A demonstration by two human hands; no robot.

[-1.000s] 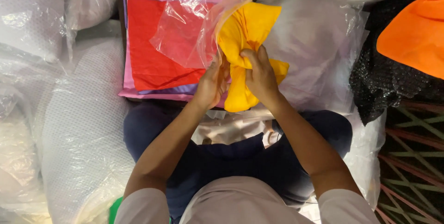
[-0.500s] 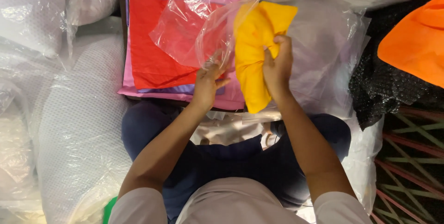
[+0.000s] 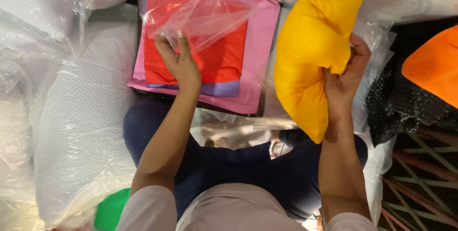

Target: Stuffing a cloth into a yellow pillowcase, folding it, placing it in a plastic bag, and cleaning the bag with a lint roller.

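— So where's the work at rn?
— Bagging step, I'd say. Right hand [image 3: 344,81] clenched on the yellow cloth [image 3: 310,64], held up off the stack's right edge. Left hand [image 3: 180,64] pinches the clear plastic bag [image 3: 205,14] over the red and pink folded stack [image 3: 229,64].
— Next?
— Prob. needs the bag mouth opened wide, cloth lined up w/ it.

The right hand [image 3: 344,81] has pulled the yellow cloth [image 3: 310,59] clear of the clear plastic bag [image 3: 200,11].
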